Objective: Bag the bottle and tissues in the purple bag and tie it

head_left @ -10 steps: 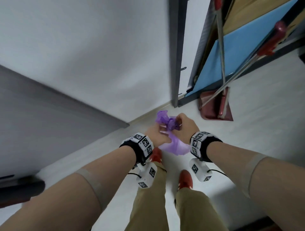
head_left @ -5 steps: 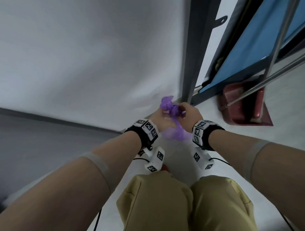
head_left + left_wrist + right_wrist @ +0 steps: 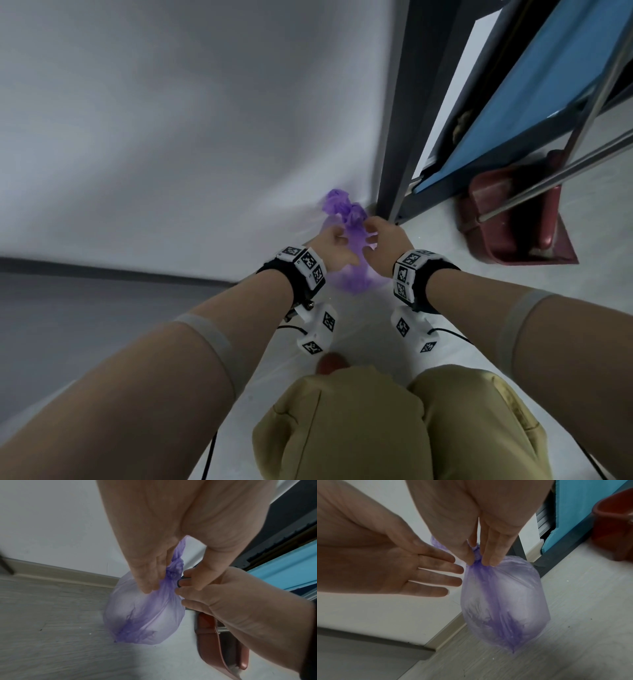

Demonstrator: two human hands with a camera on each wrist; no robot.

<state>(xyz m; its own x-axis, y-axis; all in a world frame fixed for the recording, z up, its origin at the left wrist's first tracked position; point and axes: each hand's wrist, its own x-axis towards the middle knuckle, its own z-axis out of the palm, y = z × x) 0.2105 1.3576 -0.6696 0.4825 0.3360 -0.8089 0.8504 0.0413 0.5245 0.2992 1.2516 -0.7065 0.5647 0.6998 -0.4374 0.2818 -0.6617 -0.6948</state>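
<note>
The purple bag (image 3: 352, 279) (image 3: 145, 615) (image 3: 505, 595) hangs just above the floor, its neck twisted into a knot (image 3: 175, 568) with loose ends above it. Pale crumpled shapes show through the film; I cannot tell the bottle from the tissues. My right hand (image 3: 380, 236) (image 3: 477, 559) pinches the neck at the knot and carries the bag. My left hand (image 3: 334, 240) (image 3: 433, 577) is beside the neck with straight, spread fingers (image 3: 147, 580) that just touch the plastic.
A white wall with a skirting board (image 3: 450, 626) is right behind the bag. A dark door frame (image 3: 394, 137), a blue panel (image 3: 534, 89) and a red dustpan (image 3: 513, 219) with metal handles stand to the right. My knees (image 3: 342, 428) are low in front.
I have crouched, so my knees fill the bottom of the head view. Both hands and the bag have come down near the wall and door frame. My left fingers have spread off the knot.
</note>
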